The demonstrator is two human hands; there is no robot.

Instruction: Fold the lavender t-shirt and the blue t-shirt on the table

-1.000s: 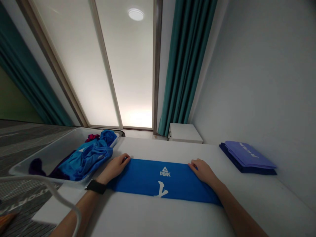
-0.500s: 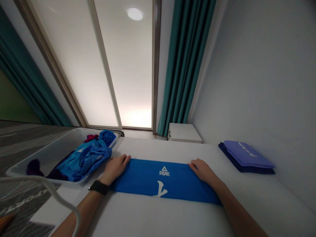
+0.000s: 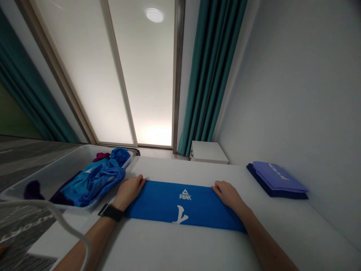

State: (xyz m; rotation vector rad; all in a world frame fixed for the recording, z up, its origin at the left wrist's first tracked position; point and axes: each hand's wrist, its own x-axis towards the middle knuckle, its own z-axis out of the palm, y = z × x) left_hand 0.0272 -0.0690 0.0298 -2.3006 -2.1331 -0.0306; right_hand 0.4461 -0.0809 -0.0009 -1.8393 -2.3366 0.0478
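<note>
Head view: folded blue cloth (image 3: 186,214) lies flat on the white table (image 3: 169,250) — soft, light, limp, so best taken at its short ends. Left hand (image 3: 128,192) and right hand (image 3: 228,195) sit open at those ends — fingers flat, gripping nothing.

The left hand (image 3: 129,192) and right hand (image 3: 228,195) lie flat on opposite ends of a folded blue PEAK garment (image 3: 183,205) on the white counter (image 3: 169,248). A plastic bin (image 3: 56,171) of crumpled clothes (image 3: 93,182) sits just beside the left hand; a folded purple stack (image 3: 275,180) lies well right.
</note>
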